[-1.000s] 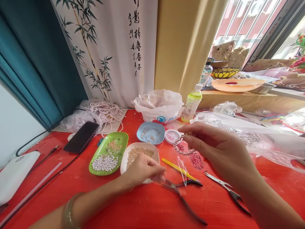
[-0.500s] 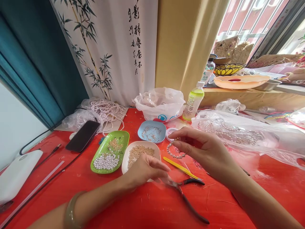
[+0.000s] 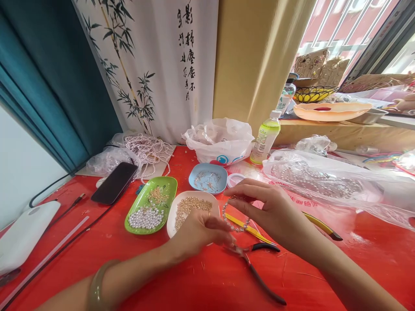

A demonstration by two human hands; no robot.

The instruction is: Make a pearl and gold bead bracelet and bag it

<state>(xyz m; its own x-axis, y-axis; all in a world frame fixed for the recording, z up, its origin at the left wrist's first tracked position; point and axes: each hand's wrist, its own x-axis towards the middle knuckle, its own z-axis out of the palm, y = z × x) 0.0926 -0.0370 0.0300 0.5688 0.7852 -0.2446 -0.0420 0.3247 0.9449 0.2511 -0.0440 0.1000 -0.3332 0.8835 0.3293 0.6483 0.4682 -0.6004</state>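
My right hand [image 3: 269,209] pinches a bracelet of silvery beads [image 3: 238,229] by its top, so the loop hangs below the fingers. My left hand [image 3: 197,231] is closed, thumb and fingertips together, just left of the bracelet and over the pliers' jaws. Its fingertips are blurred, and what they hold cannot be made out. Black-handled pliers [image 3: 266,285] lie spread on the red table beneath both hands. Yellow tweezers [image 3: 259,235] lie behind the bracelet. A white dish of gold beads [image 3: 172,216] sits behind my left hand, which partly covers it.
A green tray [image 3: 136,228] holds white and gold beads; a blue dish [image 3: 192,181] holds small metal pieces. Behind them stand a plastic bag [image 3: 215,149] and a bottle [image 3: 265,137]. A phone [image 3: 114,183] lies left, yellow-handled pliers [image 3: 322,225] and a bag of bead strands [image 3: 311,177] right.
My right hand has moved slightly left and down with the bracelet, bringing it closer to my left hand. The yellow-handled pliers now show more beside the right wrist.
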